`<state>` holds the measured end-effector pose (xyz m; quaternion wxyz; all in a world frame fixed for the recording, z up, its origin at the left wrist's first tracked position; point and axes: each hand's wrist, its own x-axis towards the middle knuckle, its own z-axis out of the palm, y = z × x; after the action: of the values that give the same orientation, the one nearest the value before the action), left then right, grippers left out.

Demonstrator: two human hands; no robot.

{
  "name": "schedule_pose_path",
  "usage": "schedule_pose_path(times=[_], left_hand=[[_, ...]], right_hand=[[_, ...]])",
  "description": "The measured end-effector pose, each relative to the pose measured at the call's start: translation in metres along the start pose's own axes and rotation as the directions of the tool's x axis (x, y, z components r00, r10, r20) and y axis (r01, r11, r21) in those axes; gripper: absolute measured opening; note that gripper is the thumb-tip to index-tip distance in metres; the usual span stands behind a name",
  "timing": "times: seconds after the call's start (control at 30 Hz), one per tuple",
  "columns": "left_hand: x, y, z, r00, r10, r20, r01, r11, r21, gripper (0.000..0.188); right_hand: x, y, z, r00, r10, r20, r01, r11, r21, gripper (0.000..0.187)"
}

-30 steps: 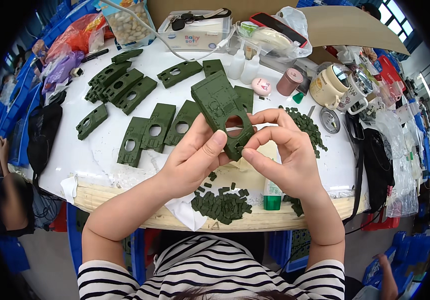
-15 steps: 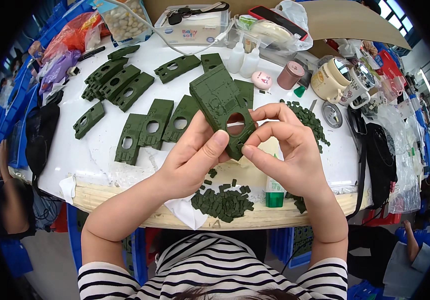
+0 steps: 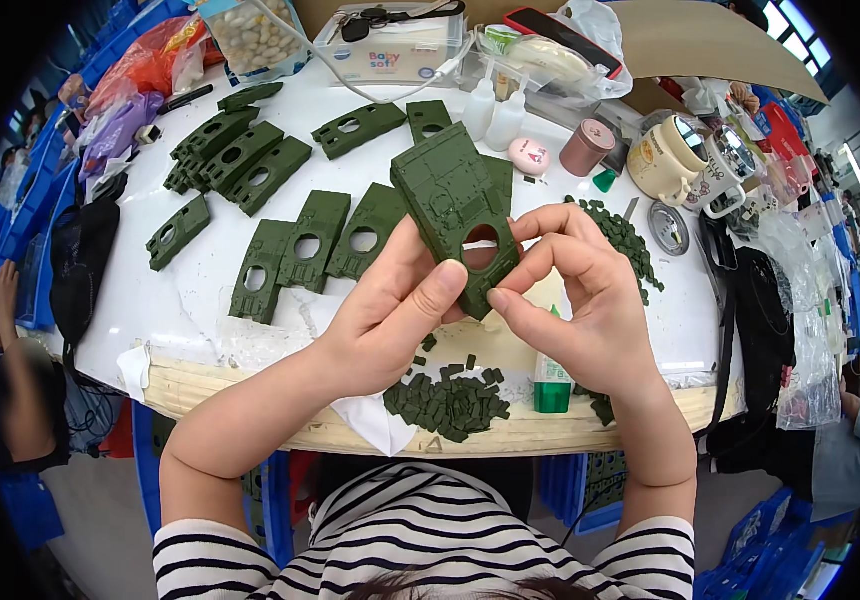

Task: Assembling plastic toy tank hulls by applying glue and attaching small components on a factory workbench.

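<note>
A dark green plastic model tank hull (image 3: pixel 453 190) with a round hole is held tilted above the table. My left hand (image 3: pixel 395 310) grips it from the left, thumb on the face near the hole. At its lower right edge, the thumb and fingers of my right hand (image 3: pixel 575 295) are closed; whether a small part sits between them is hidden. Below lies a pile of small green plastic pieces (image 3: pixel 447 403). Next to my right wrist is a bottle with a green cap (image 3: pixel 552 388). Several more green hulls (image 3: pixel 312 240) lie beyond my left hand.
Another heap of small green parts (image 3: pixel 622 240) lies to the right. Two white squeeze bottles (image 3: pixel 505 122), a pink tin (image 3: pixel 586 148) and a cream mug (image 3: pixel 667 158) stand farther back. A clear plastic box (image 3: pixel 390 55) is at the back. Black straps (image 3: pixel 725 300) hang over the right edge.
The hull and both hands have barely moved; the hull sits slightly farther right in view. The whole scene has shifted a little.
</note>
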<state>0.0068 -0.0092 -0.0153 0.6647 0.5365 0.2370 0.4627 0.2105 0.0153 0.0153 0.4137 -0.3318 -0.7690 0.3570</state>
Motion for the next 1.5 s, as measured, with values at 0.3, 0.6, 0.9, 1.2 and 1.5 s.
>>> schedule_pose_path(times=[0.3,0.6,0.9,1.2,1.5], left_hand=[[0.002,0.001,0.001,1.0,0.0,-0.007,0.0,0.996,-0.092,0.051],[0.004,0.002,-0.003,0.999,-0.009,0.031,0.01,1.0,-0.023,0.05],[0.003,0.007,0.004,0.999,0.034,0.008,-0.032,0.988,-0.149,0.051],[0.007,0.014,0.0,0.999,-0.039,0.017,0.042,0.954,-0.296,0.047],[0.004,0.007,0.006,1.0,-0.01,-0.006,0.008,0.963,-0.268,0.048]], right_hand=[[0.001,-0.002,0.0,1.0,0.004,-0.016,-0.003,0.999,0.055,0.012],[0.001,-0.001,0.004,0.997,-0.053,-0.058,0.053,0.999,-0.014,0.018],[0.003,-0.006,-0.003,0.994,-0.03,-0.104,0.04,0.995,0.096,0.015],[0.007,-0.002,-0.007,0.987,0.143,-0.068,-0.123,0.964,0.234,0.013],[-0.001,-0.001,0.002,0.999,0.049,-0.017,-0.045,0.981,0.187,0.031]])
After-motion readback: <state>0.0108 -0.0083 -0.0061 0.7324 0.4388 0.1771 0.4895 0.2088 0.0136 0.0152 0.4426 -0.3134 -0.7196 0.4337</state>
